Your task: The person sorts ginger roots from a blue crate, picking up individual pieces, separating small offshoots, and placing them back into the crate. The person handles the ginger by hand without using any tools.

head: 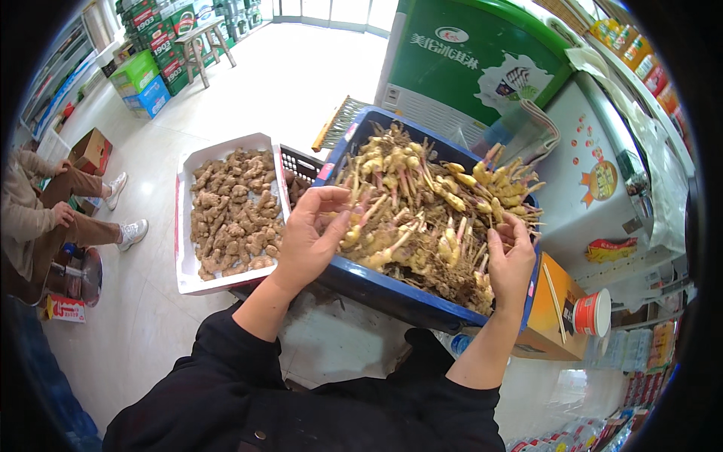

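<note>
A blue plastic tub (390, 282) in front of me is heaped with fresh young ginger (395, 164), yellow with pink stems and soil-caked roots. My left hand (313, 231) is over the tub's left side, thumb and fingers around a pink-stemmed ginger piece (356, 230); the fingertips are partly hidden. At the right side, my right hand (513, 260) pinches a small ginger knob (496, 210) between thumb and fingers. Left of the tub, a white foam box (186, 271) holds brown mature ginger (231, 209).
A black crate (296, 161) sits between box and tub. Behind stands a green ice-cream freezer (418, 68). On the right, a carton (542, 333) bears chopsticks (554, 299) and a paper cup (590, 313). A seated person (34, 209) is at left, near a wooden stool (195, 48) and stacked cartons (164, 51).
</note>
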### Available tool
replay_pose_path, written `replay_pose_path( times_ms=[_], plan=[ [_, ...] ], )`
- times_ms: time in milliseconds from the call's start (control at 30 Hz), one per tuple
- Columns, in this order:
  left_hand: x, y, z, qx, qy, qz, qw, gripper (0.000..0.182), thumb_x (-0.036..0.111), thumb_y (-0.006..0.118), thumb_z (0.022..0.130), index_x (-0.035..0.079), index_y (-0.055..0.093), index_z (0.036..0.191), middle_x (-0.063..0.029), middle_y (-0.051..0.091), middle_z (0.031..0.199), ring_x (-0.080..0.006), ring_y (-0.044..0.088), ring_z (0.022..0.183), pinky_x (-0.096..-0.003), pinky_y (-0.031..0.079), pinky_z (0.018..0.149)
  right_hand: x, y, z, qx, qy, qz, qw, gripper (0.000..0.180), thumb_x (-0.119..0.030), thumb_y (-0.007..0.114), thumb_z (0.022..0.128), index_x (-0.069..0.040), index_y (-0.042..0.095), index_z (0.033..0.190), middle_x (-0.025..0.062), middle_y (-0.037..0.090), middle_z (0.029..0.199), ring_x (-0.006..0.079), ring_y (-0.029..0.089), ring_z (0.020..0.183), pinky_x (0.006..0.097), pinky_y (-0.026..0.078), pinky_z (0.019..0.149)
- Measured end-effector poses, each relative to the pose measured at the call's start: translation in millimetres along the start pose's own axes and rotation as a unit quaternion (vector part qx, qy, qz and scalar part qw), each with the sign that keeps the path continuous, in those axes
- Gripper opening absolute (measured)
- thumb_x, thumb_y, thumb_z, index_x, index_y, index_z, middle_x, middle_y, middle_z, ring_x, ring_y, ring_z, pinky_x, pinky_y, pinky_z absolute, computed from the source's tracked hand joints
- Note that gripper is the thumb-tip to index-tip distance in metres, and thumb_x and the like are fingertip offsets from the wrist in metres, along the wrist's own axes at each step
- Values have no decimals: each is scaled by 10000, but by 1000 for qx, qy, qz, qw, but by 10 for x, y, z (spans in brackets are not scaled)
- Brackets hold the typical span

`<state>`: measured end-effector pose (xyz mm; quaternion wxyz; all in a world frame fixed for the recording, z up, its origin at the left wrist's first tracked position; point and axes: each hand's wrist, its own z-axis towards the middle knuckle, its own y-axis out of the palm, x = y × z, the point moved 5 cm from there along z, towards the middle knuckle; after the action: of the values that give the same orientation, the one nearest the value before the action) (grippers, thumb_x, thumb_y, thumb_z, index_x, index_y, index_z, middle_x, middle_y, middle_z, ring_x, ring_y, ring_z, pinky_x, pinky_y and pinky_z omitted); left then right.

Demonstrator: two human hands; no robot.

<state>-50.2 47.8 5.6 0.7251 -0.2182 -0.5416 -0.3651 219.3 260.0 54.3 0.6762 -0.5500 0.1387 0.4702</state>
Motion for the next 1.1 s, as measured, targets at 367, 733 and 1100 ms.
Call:
replay_pose_path(
  times_ms=[367,733,1100],
  plan=[
    [-189,-277,70,71,-124,-255,956,313,52,658,1065,6,575,1363,-83,622,1283,-154,641,1177,-311,550,1005,-645,542,-237,-126,-95,-31,987,367,-85,748,994,1,686,1345,128,734,1147,181,716,980,334,597,854],
    [-186,-332,16,15,-83,-113,990,321,-22,609,1052,5,575,1370,-70,586,1314,-172,612,1267,-335,532,1086,-564,577,-248,-121,-58,-12,991,302,-67,698,965,14,708,1255,196,727,1151,324,728,1063,409,570,923],
    [98,-115,-58,-38,94,279,955,330,23,724,967,-7,680,1292,-162,526,1472,-252,673,1204,-366,573,1026,53,1,-54,-114,35,-39,992,270,-82,699,974,42,718,1214,180,756,1093,272,745,985,380,590,886]
  ],
)
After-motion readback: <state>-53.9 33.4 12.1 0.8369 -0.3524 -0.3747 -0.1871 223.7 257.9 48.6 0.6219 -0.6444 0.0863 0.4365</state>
